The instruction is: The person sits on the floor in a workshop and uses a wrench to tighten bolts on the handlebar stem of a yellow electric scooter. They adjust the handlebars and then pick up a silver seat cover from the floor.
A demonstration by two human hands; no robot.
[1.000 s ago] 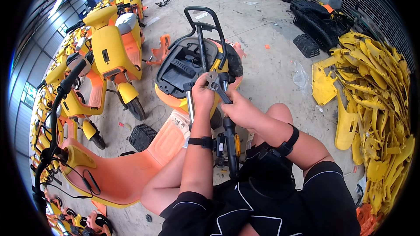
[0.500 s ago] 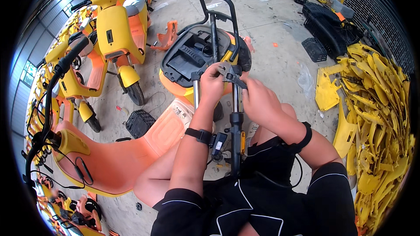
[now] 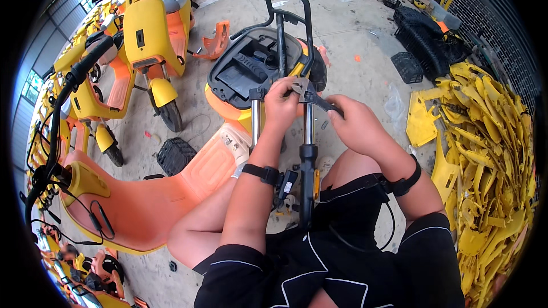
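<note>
A dark adjustable wrench (image 3: 321, 101) lies across the top of a scooter's front fork (image 3: 308, 165), its jaws at the clamp by the right-hand chrome tube. My right hand (image 3: 355, 122) is closed around the end of the wrench's handle. Curled beside the jaws, my left hand (image 3: 282, 102) pinches the wrench head; its fingertips are partly hidden. The fork's black steering stem (image 3: 280, 45) points away from me, and its lower legs come down toward my lap. Behind it sits an orange-and-yellow scooter body with a black open storage tray (image 3: 248, 71).
The scooter's orange footboard (image 3: 148, 199) and black handlebar (image 3: 63, 91) extend to my left. Yellow scooters (image 3: 149, 37) stand in rows at the far left. A heap of yellow panels (image 3: 485, 182) rises on the right, with black baskets (image 3: 419, 37) beyond. Another black basket (image 3: 176, 157) lies on the floor.
My right hand has moved outward to the right and slightly down, and more of the wrench's handle shows. My left hand stays by the wrench's jaws. The whole view has shifted slightly.
</note>
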